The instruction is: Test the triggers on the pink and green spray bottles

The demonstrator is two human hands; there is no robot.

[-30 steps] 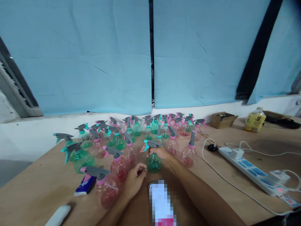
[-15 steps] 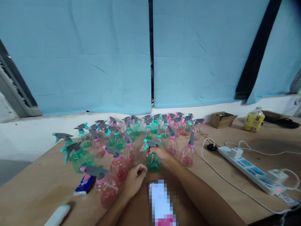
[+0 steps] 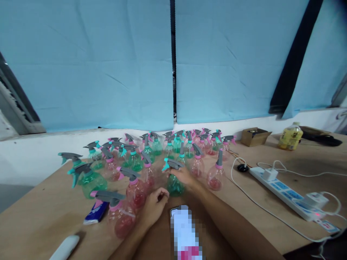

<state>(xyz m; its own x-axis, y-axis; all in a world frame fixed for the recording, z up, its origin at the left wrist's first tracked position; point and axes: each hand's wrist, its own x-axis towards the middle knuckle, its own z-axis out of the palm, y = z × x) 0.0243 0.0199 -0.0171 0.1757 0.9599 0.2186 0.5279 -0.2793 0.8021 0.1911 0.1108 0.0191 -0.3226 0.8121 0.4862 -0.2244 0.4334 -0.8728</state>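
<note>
My right hand (image 3: 183, 176) is closed round the neck of a green spray bottle (image 3: 173, 183) with a grey and teal trigger head, standing on the wooden table (image 3: 54, 213). My left hand (image 3: 154, 206) rests on the table with its fingers curled loosely, holding nothing that I can see. It lies between a pink spray bottle (image 3: 119, 215) at its left and the green one. Several more pink and green spray bottles (image 3: 151, 151) stand in a cluster behind, toward the wall.
A blurred phone (image 3: 185, 233) lies near my arms. A white power strip (image 3: 287, 193) with cables runs at the right. A cardboard box (image 3: 255, 136) and a yellow drink bottle (image 3: 291, 136) stand far right. A blue packet (image 3: 96, 213) and a white object (image 3: 63, 248) lie at left.
My hands keep their places; the right stays on the green bottle. The view has drifted slightly.
</note>
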